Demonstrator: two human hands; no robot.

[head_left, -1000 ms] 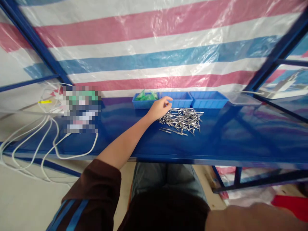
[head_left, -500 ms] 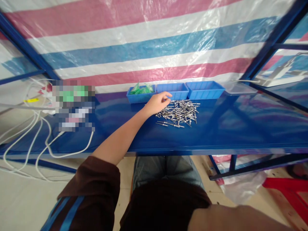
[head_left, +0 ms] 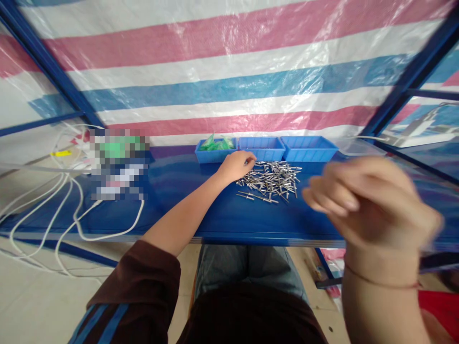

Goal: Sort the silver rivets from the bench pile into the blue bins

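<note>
A loose pile of silvery blind rivets (head_left: 274,179) lies on the blue tabletop (head_left: 229,220). My left hand (head_left: 234,167) is at the pile's left edge, palm down, with its fingers curled inward. Whatever its fingertips hold, if anything, is hidden. Raised close to the camera on the right is my right hand (head_left: 373,205), somewhat blurred. Its fingers are folded toward the palm, and their contents cannot be made out. A few rivets lie apart at the pile's near side.
Behind the pile stand a blue bin (head_left: 215,155) with green plastic in it and two more blue bins, the middle bin (head_left: 263,147) and the right bin (head_left: 308,148). White cables (head_left: 81,222) loop over the table's left end. A striped sheet (head_left: 229,71) hangs behind.
My right hand has risen into view on the right, where only part of that arm showed low down. My left hand stays by the rivets, its fingers more curled. The view has tilted slightly up.
</note>
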